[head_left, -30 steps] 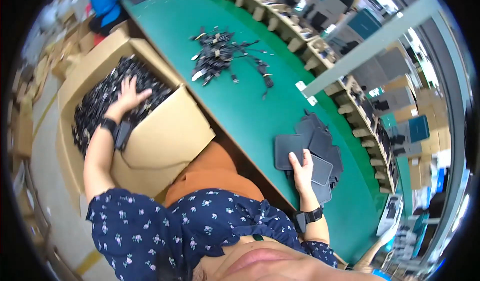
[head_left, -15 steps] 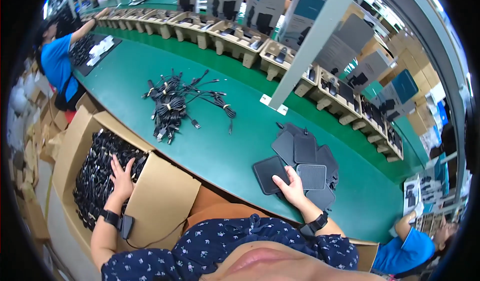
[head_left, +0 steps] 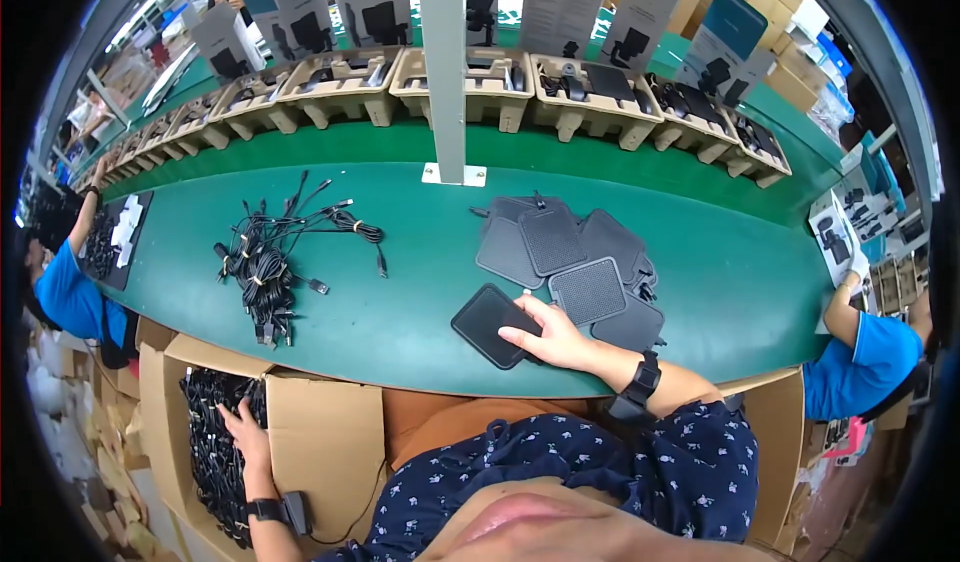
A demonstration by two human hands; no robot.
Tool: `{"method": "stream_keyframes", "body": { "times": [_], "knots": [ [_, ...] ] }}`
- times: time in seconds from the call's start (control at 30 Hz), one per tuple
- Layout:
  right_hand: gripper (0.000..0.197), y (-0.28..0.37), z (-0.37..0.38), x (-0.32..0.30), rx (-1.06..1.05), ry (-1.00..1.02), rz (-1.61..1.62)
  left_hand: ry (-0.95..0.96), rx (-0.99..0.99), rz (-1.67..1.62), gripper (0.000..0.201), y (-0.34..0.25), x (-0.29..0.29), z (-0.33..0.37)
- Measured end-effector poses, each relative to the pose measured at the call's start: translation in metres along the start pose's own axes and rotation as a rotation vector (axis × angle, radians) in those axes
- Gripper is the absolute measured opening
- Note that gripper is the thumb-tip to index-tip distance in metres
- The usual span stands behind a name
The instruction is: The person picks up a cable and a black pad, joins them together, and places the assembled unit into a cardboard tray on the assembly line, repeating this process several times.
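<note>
My right hand pinches a flat black square pad with rounded corners, thumb on top, low over the green table. Just beyond it lies an overlapping pile of similar dark grey pads, some with a mesh-like face and short leads. On the left, my left hand rests with fingers spread on a mass of black cables in an open cardboard box. Several bundled black cables, tied with light bands, lie on the table left of the pads.
A grey post stands on the table's far side. Behind it runs a row of moulded pulp trays with black parts, upright printed boxes beyond. Co-workers in blue sit at far left and far right. A dark mat lies at left.
The view has turned to the right, so the table looks more level. My right hand still holds the pad; my left hand stays among the cables in the box.
</note>
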State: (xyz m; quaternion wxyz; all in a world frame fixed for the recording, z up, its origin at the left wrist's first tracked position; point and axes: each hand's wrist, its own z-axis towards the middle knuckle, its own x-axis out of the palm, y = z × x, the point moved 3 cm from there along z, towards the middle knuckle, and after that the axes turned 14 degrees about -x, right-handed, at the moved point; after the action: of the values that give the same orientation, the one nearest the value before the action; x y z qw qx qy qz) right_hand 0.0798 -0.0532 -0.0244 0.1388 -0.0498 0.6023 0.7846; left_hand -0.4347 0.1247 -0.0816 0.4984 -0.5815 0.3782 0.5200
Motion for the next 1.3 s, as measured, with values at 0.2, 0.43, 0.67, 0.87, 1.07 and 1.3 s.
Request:
{"method": "stream_keyframes", "body": {
  "times": [0.2,0.43,0.67,0.87,1.07,1.3],
  "knots": [
    [0.029,0.002,0.0,0.003,0.004,0.051,0.01,0.181,-0.003,0.127,0.059,-0.02,-0.018,-0.008],
    [0.027,-0.003,-0.001,0.002,-0.015,0.042,0.023,0.125,0.135,-0.185,0.051,0.007,-0.03,0.013],
    [0.026,-0.005,0.004,0.003,-0.02,0.074,-0.038,0.041,-0.181,-0.085,0.059,-0.015,-0.016,0.003],
    [0.026,-0.014,0.006,0.002,-0.062,0.074,-0.018,-0.209,-0.3,-0.092,0.046,-0.01,-0.037,-0.013],
    [0.027,-0.007,0.009,0.002,-0.078,0.089,-0.057,-0.333,-0.352,-0.195,0.046,0.01,-0.038,-0.011],
    [0.029,-0.006,0.01,0.0,-0.042,0.089,-0.078,-0.521,-0.275,-0.427,0.049,0.012,-0.074,-0.004]
  ]
}}
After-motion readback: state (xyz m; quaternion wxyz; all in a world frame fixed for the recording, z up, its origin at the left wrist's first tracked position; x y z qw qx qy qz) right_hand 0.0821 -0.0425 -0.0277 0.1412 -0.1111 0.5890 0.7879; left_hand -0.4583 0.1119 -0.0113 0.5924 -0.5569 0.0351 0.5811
